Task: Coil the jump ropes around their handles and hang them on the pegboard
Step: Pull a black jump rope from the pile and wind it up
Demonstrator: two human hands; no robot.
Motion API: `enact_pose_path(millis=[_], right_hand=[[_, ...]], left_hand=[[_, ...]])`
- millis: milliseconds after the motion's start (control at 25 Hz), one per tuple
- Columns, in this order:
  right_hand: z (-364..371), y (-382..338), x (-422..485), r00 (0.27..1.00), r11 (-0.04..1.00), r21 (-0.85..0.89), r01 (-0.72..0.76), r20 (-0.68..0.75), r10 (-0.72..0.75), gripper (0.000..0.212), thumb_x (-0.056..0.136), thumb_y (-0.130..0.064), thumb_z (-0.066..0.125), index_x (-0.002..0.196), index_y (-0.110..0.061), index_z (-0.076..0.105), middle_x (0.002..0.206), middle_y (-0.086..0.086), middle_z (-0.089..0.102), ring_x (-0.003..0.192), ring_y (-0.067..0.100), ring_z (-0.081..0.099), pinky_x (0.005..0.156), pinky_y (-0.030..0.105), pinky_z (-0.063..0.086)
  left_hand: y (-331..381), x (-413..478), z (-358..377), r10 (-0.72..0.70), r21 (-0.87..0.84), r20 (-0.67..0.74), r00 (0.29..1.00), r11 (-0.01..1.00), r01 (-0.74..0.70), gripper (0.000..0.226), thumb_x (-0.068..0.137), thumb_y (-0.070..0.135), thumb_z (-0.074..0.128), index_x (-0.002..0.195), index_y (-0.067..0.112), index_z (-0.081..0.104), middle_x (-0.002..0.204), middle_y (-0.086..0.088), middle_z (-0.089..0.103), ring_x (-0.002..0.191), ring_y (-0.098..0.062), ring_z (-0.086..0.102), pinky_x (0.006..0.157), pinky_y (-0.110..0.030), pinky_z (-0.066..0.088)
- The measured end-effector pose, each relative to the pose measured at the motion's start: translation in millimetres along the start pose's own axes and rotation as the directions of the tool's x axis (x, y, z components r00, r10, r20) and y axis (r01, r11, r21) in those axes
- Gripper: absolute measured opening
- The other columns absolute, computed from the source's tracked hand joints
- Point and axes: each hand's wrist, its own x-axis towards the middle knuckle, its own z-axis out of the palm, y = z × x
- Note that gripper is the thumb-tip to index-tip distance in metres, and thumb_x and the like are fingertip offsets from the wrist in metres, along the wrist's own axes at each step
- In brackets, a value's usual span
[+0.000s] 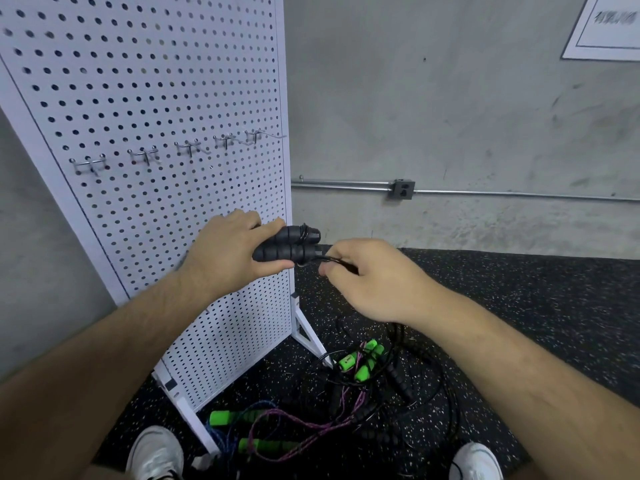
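The pair of black foam handles point(289, 245) is held in the air in front of the lower right edge of the pegboard point(156, 81). The two lie side by side, one above the other. Their long axis runs nearly level, and their rope ends point right and slightly up. A few turns of thin black rope point(325, 258) circle both handles near that end.

The left hand point(228, 247) grips the butt ends, fingers curled over the top and thumb underneath. The right hand point(367, 278), just beside the rope ends, pinches the black rope between thumb and curled fingers. From there the rope drops behind the wrist to the floor point(519, 306).

Five metal hooks point(188, 148) stand in one row across the white pegboard, well above the hands.

On the speckled black floor, two green handles point(239, 418) lie by the pegboard's near foot, with a blue rope point(221, 438). More green handle pieces sit by its far foot, tangled with a purple rope point(298, 422) and black ropes; I cannot count these. Two white shoes point(156, 452) show at the bottom edge.
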Motion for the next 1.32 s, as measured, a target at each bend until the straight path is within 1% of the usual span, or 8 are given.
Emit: enact_pose_path(millis=[240,440,560,720,840,960,1160,1320], right_hand=[[-15.9,15.0,8.4,0.988,0.968,-0.237,0.079,-0.11,-0.108,0.017,0.101,-0.037,0.051,0.102,-0.028,0.066,0.078,-0.01,0.064,0.07,0.008,0.057,0.059,0.029,0.041],[-23.3,47.7,26.2,0.975,0.987,-0.083,0.136,-0.167,-0.148,0.013,0.095,-0.032,0.066,0.106,-0.037,0.07,0.103,-0.02,0.07,0.098,0.004,0.063,0.088,0.037,0.053],[-25.3,64.0,30.9,0.969,0.987,-0.07,0.147,-0.188,-0.158,0.013,0.095,-0.028,0.066,0.105,-0.033,0.074,0.105,-0.019,0.07,0.101,0.003,0.062,0.093,0.037,0.051],[-17.6,79.4,33.6,0.989,0.982,0.162,0.102,-0.118,-0.083,0.017,0.1,-0.027,0.059,0.106,-0.032,0.074,0.105,-0.017,0.073,0.104,0.004,0.065,0.097,0.032,0.05],[-2.0,75.9,31.1,1.0,0.931,0.364,-0.016,0.003,0.016,0.025,0.103,-0.012,0.052,0.094,-0.028,0.07,0.091,-0.006,0.072,0.083,0.015,0.065,0.078,0.031,0.051],[17.7,58.5,21.2,0.991,0.962,0.248,-0.117,0.098,0.095,0.033,0.107,-0.019,0.04,0.079,-0.022,0.057,0.065,-0.008,0.057,0.056,0.008,0.049,0.053,0.02,0.042],[34.2,33.6,4.9,0.977,0.998,0.058,-0.022,0.211,0.009,0.036,0.107,-0.042,0.032,0.106,-0.018,0.058,0.072,-0.014,0.051,0.061,-0.003,0.051,0.059,0.017,0.039],[33.8,6.1,-6.8,0.969,0.996,-0.054,0.072,0.239,-0.057,0.035,0.108,-0.042,0.033,0.081,-0.022,0.044,0.068,-0.01,0.047,0.055,0.002,0.046,0.052,0.019,0.032]], left_hand=[[12.4,-5.0,0.5,0.133,-0.062,0.073,0.988,0.99,-0.128,0.071,0.083,0.083,0.044,0.129,0.032,0.061,0.082,0.011,0.045,0.076,-0.011,0.043,0.068,-0.03,0.036],[32.2,-12.1,-0.8,0.241,-0.165,0.073,0.968,0.96,-0.226,0.066,0.084,0.082,0.047,0.128,0.035,0.06,0.085,0.012,0.049,0.079,-0.009,0.044,0.069,-0.031,0.04],[46.8,-12.9,-8.8,0.234,-0.23,0.006,0.972,0.946,-0.227,0.068,0.083,0.08,0.05,0.13,0.032,0.061,0.089,0.013,0.052,0.081,-0.008,0.046,0.072,-0.027,0.036],[65.3,-13.5,-25.5,0.166,-0.295,-0.111,0.98,0.936,-0.192,0.071,0.082,0.078,0.052,0.13,0.027,0.063,0.091,0.01,0.059,0.082,-0.011,0.052,0.073,-0.024,0.037],[67.4,-9.5,-35.4,0.072,-0.279,-0.146,0.987,0.954,-0.111,0.07,0.083,0.078,0.052,0.13,0.027,0.063,0.09,0.01,0.058,0.083,-0.012,0.05,0.072,-0.028,0.039],[56.9,-2.5,-38.0,-0.029,-0.193,-0.138,0.99,0.981,0.002,0.073,0.083,0.082,0.046,0.133,0.03,0.061,0.091,0.011,0.056,0.085,-0.012,0.049,0.072,-0.029,0.039],[29.8,4.0,-35.0,-0.171,-0.071,-0.131,0.977,0.984,0.162,0.07,0.084,0.081,0.044,0.131,0.031,0.056,0.088,0.007,0.052,0.082,-0.014,0.047,0.071,-0.032,0.043],[18.2,1.1,-21.1,-0.152,-0.026,-0.07,0.986,0.988,0.15,0.071,0.083,0.081,0.044,0.131,0.03,0.058,0.088,0.005,0.055,0.082,-0.016,0.048,0.071,-0.035,0.046]])
